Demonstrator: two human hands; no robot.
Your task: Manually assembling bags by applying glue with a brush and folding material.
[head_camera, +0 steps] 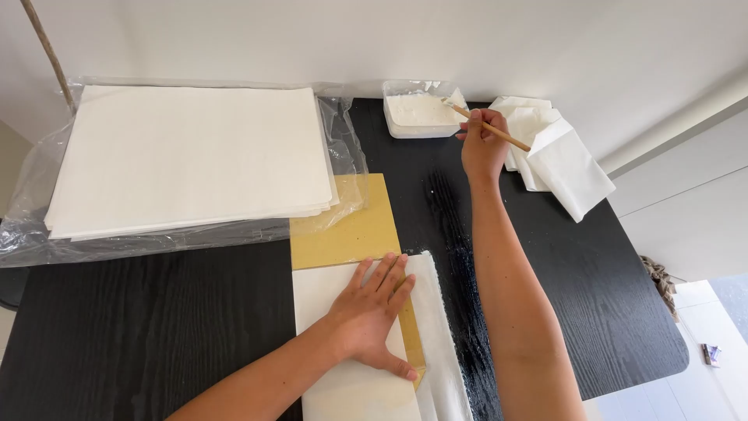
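My brush has a thin wooden stick, and its tip is at the edge of a clear tub of white paste, which sits at about 12 o'clock, at the far side of the black table. My right hand holds the stick, with my fingers curled and pinching it. At about 2 o'clock from that hand, just beside it, lies a pile of folded white cloths. My left hand is near me at 6 o'clock. It lies flat with the fingers straight and close together, pressing on a white sheet of paper that covers part of a tan board. The right edge of the paper is folded over and wrinkly. At 10 o'clock is a big stack of white paper lying on a clear plastic bag.
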